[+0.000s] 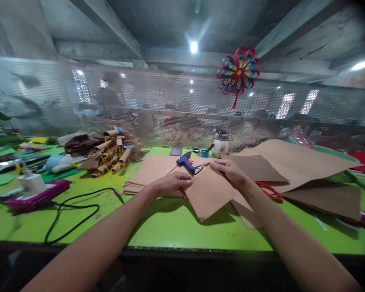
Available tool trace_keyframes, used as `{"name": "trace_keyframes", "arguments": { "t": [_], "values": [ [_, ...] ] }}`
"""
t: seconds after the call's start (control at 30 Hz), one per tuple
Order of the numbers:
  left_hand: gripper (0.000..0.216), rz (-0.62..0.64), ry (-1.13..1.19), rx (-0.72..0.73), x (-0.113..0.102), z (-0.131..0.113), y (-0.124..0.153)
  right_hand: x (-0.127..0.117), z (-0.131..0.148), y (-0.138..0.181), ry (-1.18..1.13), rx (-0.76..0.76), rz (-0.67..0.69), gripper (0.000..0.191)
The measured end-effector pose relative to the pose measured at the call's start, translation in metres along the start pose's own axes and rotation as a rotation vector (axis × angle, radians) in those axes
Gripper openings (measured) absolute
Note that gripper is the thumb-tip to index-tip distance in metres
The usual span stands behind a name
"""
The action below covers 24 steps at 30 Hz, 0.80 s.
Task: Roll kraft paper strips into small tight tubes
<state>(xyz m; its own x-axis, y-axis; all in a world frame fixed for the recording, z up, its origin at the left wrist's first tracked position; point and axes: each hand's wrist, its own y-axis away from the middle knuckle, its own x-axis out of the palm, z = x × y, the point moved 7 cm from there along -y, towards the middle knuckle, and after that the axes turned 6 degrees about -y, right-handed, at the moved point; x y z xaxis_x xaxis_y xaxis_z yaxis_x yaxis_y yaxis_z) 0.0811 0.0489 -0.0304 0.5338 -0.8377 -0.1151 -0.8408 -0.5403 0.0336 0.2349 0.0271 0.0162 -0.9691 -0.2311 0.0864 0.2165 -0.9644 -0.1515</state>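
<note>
A square sheet of brown kraft paper (211,194) is held between both hands, tilted with one corner pointing down toward me. My left hand (174,183) pinches its left edge between thumb and fingers. At the upper right edge, my right hand (228,170) grips the sheet with thumb and forefinger. Just beyond the hands, a blue glue gun (186,161) lies on a stack of brown paper (149,172). Beside my right forearm, red-handled scissors (270,191) show only their handles; the blades are hidden.
Rolled brown paper tubes with yellow string (112,152) are heaped at left. A purple power strip (38,196) with a white plug and black cable (76,219) sits nearer. Large paper sheets (295,160) cover the right side. A white jar (220,145) stands behind, before a perforated metal screen (170,105).
</note>
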Motion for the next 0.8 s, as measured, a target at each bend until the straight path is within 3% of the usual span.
{"name": "trace_keyframes", "arguments": {
  "t": [0.3,0.57,0.8],
  "values": [
    [0.033,-0.087,-0.283,0.068,-0.005,-0.017,0.001,-0.010,-0.007,-0.006,0.011,-0.034,0.005,0.033],
    [0.034,-0.220,-0.601,0.146,-0.012,-0.022,-0.001,-0.004,-0.010,-0.007,0.130,-0.056,0.068,0.039],
    [0.034,-0.419,-0.790,0.305,-0.018,-0.037,0.001,-0.006,-0.006,-0.006,0.035,-0.017,0.055,0.034]
  ]
}}
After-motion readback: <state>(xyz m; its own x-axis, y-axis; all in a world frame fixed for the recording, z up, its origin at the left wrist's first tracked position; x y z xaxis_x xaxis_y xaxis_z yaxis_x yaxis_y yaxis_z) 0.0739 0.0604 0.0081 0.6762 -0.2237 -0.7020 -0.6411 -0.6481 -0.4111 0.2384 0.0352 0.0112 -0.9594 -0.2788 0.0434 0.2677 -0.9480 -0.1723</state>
